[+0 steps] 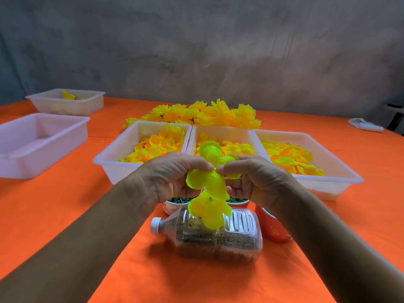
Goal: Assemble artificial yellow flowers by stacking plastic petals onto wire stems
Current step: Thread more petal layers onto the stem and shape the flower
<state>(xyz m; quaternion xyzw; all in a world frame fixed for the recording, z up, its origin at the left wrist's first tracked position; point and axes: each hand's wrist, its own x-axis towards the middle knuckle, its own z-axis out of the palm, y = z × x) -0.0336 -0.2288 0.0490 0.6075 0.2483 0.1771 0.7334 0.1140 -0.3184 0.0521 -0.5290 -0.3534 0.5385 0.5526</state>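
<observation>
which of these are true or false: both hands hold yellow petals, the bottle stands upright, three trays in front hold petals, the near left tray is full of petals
1. Both hands, left hand and right hand, pinch the yellow petals. True.
2. The bottle stands upright. False: it lies on its side, cap to the left.
3. Three trays side by side hold petals. True.
4. The near left tray is full of petals. False: no petals show in it.
</observation>
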